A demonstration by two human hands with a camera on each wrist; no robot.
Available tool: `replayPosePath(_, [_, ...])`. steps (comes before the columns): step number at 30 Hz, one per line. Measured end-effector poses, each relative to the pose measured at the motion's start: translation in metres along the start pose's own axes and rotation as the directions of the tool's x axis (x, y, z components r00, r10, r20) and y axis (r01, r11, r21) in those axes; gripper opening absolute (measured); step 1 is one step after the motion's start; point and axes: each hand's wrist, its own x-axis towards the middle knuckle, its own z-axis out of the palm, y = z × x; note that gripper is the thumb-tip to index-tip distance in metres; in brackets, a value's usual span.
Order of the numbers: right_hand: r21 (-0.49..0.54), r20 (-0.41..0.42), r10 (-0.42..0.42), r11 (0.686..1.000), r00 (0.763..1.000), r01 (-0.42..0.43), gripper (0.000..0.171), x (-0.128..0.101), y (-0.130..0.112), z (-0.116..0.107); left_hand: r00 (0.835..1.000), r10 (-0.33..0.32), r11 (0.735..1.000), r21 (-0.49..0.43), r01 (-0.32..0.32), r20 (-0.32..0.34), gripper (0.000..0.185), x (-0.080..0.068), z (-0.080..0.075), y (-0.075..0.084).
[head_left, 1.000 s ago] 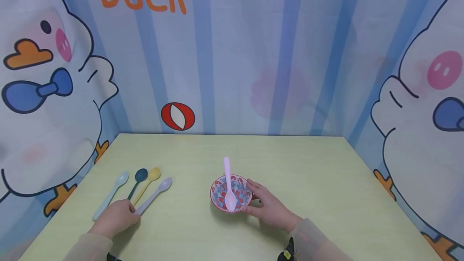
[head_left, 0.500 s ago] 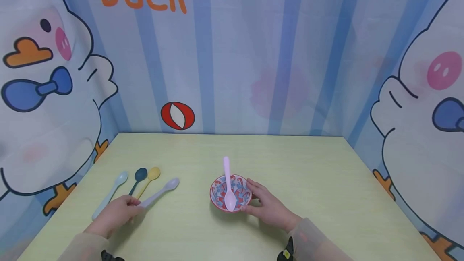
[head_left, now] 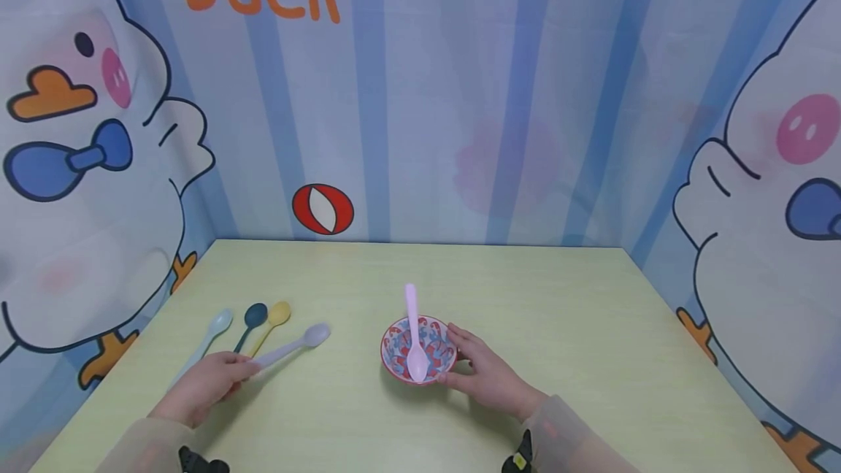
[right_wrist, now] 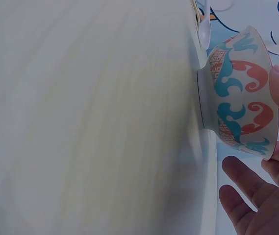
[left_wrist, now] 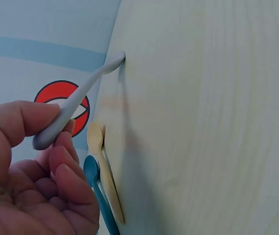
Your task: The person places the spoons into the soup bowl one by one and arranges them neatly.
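Note:
My left hand (head_left: 206, 385) pinches the end of a lavender spoon's handle between thumb and fingers. Its bowl end points right and away in the head view, and the left wrist view shows the lavender spoon (left_wrist: 83, 93) raised off the table at the handle. My right hand (head_left: 489, 378) grips the rim of a small red-and-blue patterned bowl (right_wrist: 242, 93) from the right side, with other fingers spread. The bowl stands upright on the table. A pink spoon (head_left: 415, 341) leans inside it, handle sticking out over the far rim.
Left of the lavender spoon lie a light blue spoon (head_left: 215, 328), a dark teal spoon (head_left: 255, 316) and a yellow spoon (head_left: 279, 314) on the pale table (head_left: 525, 290). My left hand partly covers their handles. A duck-print curtain (head_left: 434, 93) encloses the table's back and sides.
The lavender spoon has moved right, and its handle end has come up off the table in my left hand. It now slants more sideways. My right hand and the bowl have stayed put.

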Motion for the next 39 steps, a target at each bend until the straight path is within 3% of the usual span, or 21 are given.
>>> replayPosePath(13, [-0.002,-0.002,-0.002,1.000,1.000,0.002,0.081,0.000,0.001,0.001,0.996,0.006,0.979,-0.201,-0.024,-0.092,0.044,0.001,0.004,0.010])
replayPosePath(18, [-0.008,-0.008,-0.012,1.000,1.000,0.012,0.080,0.000,0.001,0.000,0.990,0.013,0.944,-0.326,-0.058,-0.140,0.047,0.003,0.007,0.013])
replayPosePath(26, [-0.012,-0.008,-0.013,1.000,1.000,0.013,0.080,0.000,0.002,0.000,0.975,-0.005,0.901,-0.424,-0.091,-0.221,0.044,0.004,0.012,0.017])
replayPosePath(31, [-0.014,-0.006,-0.010,1.000,1.000,0.010,0.080,0.000,0.001,0.000,0.962,-0.007,0.860,-0.492,-0.134,-0.274,0.045,0.004,0.015,0.021])
replayPosePath(35, [-0.019,-0.007,-0.005,1.000,1.000,0.005,0.080,0.000,0.001,0.000,0.959,-0.010,0.830,-0.537,-0.150,-0.283,0.044,0.004,0.017,0.022])
replayPosePath(39, [-0.016,-0.004,0.000,1.000,1.000,0.000,0.081,0.000,0.001,0.001,0.961,-0.009,0.821,-0.550,-0.151,-0.278,0.044,0.006,0.020,0.023])
